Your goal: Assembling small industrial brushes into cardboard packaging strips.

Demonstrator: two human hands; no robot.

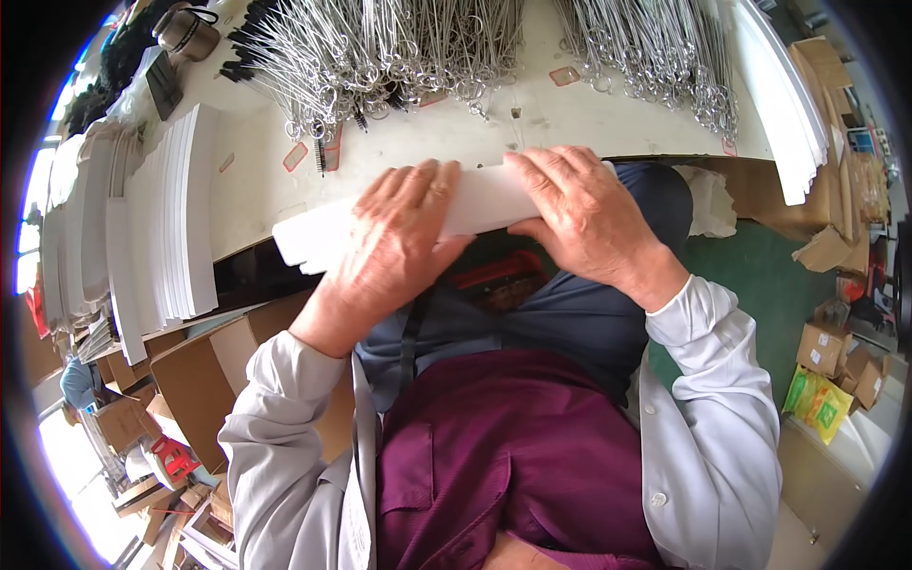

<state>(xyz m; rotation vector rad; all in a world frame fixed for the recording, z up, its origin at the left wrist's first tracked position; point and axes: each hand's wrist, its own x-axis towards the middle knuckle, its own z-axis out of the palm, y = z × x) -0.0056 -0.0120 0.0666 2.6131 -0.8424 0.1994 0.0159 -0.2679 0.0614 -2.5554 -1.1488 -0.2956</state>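
Across my lap, at the front edge of the table, lies a long narrow white paper box [486, 198] with flaps at its left end. My left hand [397, 223] is closed over its left half, thumb toward me. The fingers of my right hand [577, 199] wrap its right end from above. Beyond it on the table, a large pile of wire-handled brushes [389, 57] has ring ends toward me and some black bristles. A second bundle of wire rods [655, 57] with ring ends lies to the right.
Stacks of flat white cartons [176, 214] stand at the table's left, and more white cartons [779, 95] at its right edge. A metal flask [186, 34] is at the far left. Small red-bordered labels [564, 76] lie on the white table [456, 133]. A cardboard box [204, 380] sits below left.
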